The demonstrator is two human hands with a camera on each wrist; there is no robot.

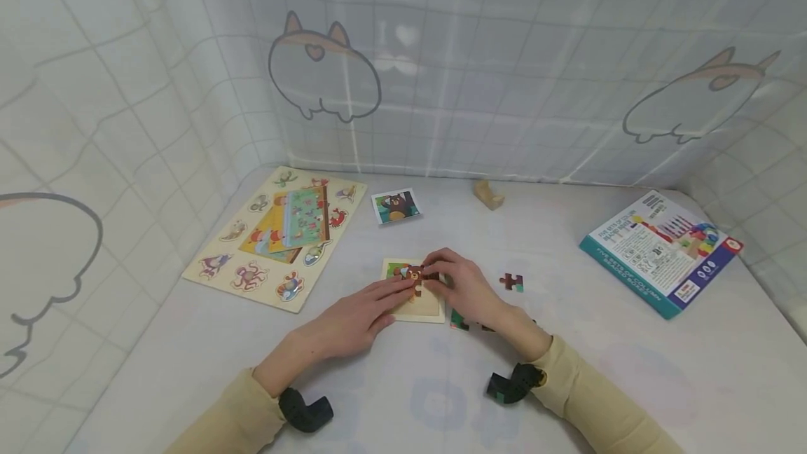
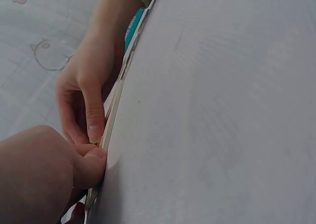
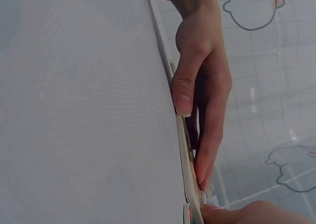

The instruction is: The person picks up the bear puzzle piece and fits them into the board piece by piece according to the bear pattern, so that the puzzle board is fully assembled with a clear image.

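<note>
A small wooden jigsaw board point(image 1: 421, 312) lies on the table in front of me, with bear-picture pieces point(image 1: 412, 272) in its upper part and bare wood below. My left hand point(image 1: 353, 317) rests over its left side, straight fingers pressing on the pieces. From the right, my right hand point(image 1: 468, 289) pinches a brown jigsaw piece point(image 1: 431, 276) between thumb and fingers, low over the board; the fingers hide most of it. One loose brown piece point(image 1: 512, 281) lies right of that hand, and more pieces point(image 1: 459, 321) are partly covered by the right wrist.
At the left lies a larger wooden animal board point(image 1: 214, 247) with picture puzzles point(image 1: 307, 216) stacked on it. A bear picture card point(image 1: 396, 207) and a wooden block point(image 1: 488, 195) sit towards the back. A boxed bead set point(image 1: 658, 258) lies at the right. Patterned cloth point(image 1: 454, 76) hangs behind.
</note>
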